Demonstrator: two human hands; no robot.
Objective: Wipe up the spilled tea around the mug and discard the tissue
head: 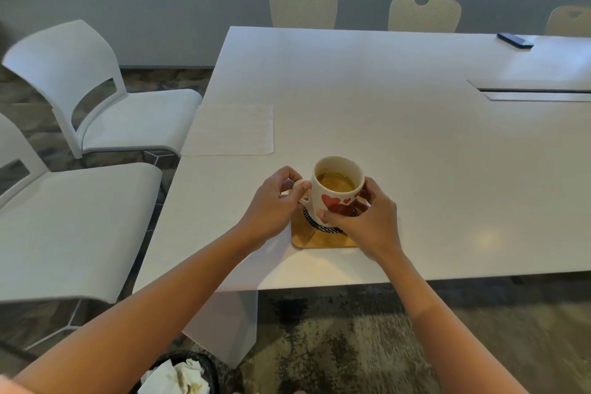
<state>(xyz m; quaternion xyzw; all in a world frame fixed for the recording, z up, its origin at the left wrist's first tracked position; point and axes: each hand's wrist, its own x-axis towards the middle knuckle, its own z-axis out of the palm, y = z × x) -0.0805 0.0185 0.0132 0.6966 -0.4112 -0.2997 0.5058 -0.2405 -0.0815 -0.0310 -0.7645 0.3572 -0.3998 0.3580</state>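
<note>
A white mug [335, 192] with red hearts holds brown tea and sits slightly tilted over a round black-and-white coaster [315, 223] on a wooden tray [307, 238]. My left hand [275, 201] pinches the mug's handle. My right hand [364, 217] wraps the mug's right side and base. A flat white tissue [230, 129] lies on the white table [415, 153], behind and left of the mug. Amber liquid shows on the tray by the coaster.
A black bin [179, 374] with crumpled tissues stands on the floor at the bottom left. Two white chairs [96, 99] flank the table's left edge, beige chairs [303, 6] line the far side. A dark phone [515, 40] lies at the far right.
</note>
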